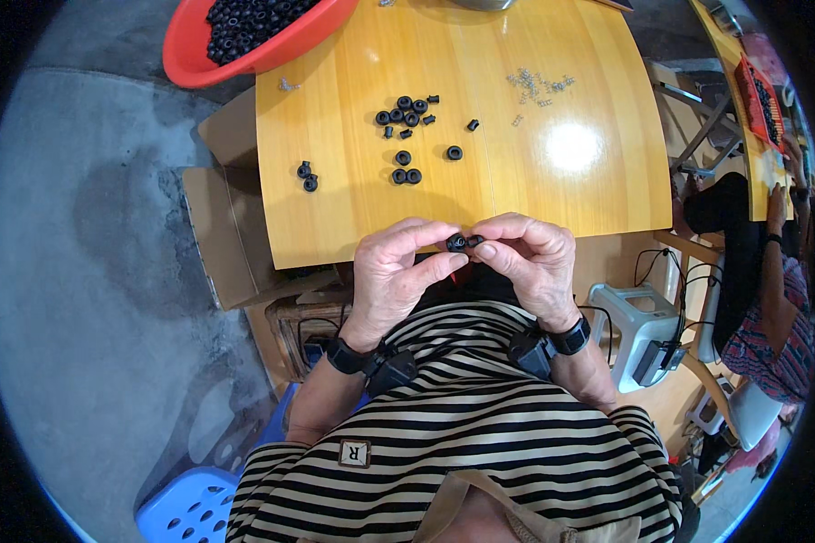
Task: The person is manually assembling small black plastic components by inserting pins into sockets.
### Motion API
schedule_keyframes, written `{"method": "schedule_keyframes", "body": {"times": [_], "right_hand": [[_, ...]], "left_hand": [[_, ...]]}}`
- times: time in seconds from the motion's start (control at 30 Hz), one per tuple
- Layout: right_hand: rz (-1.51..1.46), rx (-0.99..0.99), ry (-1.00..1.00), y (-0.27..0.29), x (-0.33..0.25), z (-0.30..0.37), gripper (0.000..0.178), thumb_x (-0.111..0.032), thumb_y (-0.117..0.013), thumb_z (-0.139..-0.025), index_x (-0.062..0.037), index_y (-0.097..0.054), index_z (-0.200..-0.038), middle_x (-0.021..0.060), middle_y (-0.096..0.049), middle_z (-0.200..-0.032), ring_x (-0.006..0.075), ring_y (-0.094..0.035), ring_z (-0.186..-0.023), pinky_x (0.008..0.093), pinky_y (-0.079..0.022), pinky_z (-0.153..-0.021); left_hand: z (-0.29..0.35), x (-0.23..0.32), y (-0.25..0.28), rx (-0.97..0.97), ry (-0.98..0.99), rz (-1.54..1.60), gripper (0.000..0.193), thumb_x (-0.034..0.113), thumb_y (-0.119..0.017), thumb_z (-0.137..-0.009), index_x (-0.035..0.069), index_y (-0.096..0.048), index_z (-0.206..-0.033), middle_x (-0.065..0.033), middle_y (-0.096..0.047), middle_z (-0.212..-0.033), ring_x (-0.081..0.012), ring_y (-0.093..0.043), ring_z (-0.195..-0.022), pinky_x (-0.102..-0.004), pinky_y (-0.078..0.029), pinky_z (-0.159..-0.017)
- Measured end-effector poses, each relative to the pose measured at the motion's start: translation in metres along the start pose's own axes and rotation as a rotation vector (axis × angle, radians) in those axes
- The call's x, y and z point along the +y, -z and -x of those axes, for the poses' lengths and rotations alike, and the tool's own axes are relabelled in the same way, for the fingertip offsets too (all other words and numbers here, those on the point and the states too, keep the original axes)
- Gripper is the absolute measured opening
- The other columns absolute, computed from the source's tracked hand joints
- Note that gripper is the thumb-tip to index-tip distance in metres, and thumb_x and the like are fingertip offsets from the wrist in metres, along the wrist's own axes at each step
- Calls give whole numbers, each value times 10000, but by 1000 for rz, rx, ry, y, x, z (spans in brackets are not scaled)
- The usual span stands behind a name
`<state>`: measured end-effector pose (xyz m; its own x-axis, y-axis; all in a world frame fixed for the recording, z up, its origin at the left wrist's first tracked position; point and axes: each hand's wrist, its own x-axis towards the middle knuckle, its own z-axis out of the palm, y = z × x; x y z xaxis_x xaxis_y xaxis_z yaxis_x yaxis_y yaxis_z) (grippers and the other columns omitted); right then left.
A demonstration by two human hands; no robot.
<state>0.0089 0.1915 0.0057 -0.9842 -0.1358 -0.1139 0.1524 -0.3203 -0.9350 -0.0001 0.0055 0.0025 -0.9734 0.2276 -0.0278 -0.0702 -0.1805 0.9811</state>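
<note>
Just past the near edge of the table, my two hands meet. Between thumb and fingertips, my left hand (402, 271) pinches a round black plastic part (455, 243). A smaller black plug-shaped part (476, 241) sits in the pinch of my right hand (532, 267), right against the round one; whether it is inserted cannot be made out. Ahead of them on the table lie a cluster of black ring-shaped parts (404, 176) and small black plugs (473, 125). Small metal springs (539, 86) are scattered farther right.
A red basin (272, 59) heaped with black parts stands at the table's far left corner. An open cardboard box (217, 226) is below the left edge of the yellow table (570, 199). To the right are a pale plastic stool (634, 317) with cables and a seated person (774, 317) at another table.
</note>
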Motion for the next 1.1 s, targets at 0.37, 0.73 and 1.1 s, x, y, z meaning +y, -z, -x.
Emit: {"method": "schedule_keyframes", "body": {"times": [0.37,0.73,1.1], "right_hand": [[134,-33,16,0,-2,1,160,69,-682,-842,35,-683,-998,113,-704,-947,152,-664,-861,273,-541,-788],[495,-56,255,-3,-10,-3,151,5,-739,-793,7,-706,-940,113,-690,-854,192,-655,-766,286,-516,-688],[494,-95,256,1,-11,0,158,-14,-737,-800,3,-719,-956,112,-695,-849,187,-669,-776,282,-522,-687]], "left_hand": [[-1,12,3,-11,-93,-366,302,-22,-790,-730,-8,-711,-1022,-98,-701,-897,-164,-661,-800,-259,-534,-714],[-5,27,-2,-45,-219,-703,278,-5,-798,-713,-18,-712,-977,-117,-696,-863,-193,-669,-758,-278,-535,-672],[-1,28,-2,-52,-94,-636,296,-4,-775,-734,-9,-701,-1020,-99,-686,-838,-170,-661,-736,-267,-528,-662]]}}
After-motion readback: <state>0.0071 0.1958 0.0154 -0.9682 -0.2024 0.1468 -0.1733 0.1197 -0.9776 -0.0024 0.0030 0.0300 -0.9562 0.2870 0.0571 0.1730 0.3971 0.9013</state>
